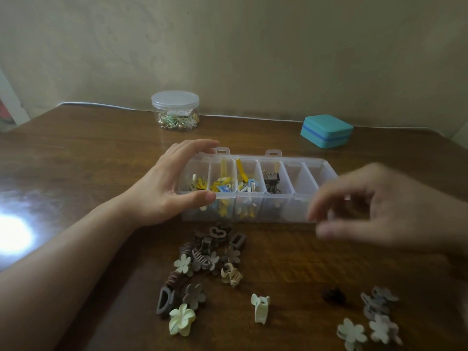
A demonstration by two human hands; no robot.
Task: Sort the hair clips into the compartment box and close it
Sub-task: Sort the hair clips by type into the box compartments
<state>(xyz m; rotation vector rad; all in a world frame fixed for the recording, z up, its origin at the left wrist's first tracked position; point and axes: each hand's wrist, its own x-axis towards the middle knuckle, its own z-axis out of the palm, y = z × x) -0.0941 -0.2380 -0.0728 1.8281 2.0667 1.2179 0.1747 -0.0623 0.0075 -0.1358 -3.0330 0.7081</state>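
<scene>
Jar [175, 113] and teal case [326, 130] behind compartment box [298, 211], clips [202, 264] before it

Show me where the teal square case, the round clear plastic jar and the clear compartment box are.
Teal square case [326, 130]: head view, on its lid.
Round clear plastic jar [175, 100]: head view, on its lid.
Clear compartment box [300, 211]: head view, on its bare front wall.

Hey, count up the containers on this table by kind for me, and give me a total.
Lidded jar: 1
Teal case: 1
Compartment box: 1
Total: 3
</scene>
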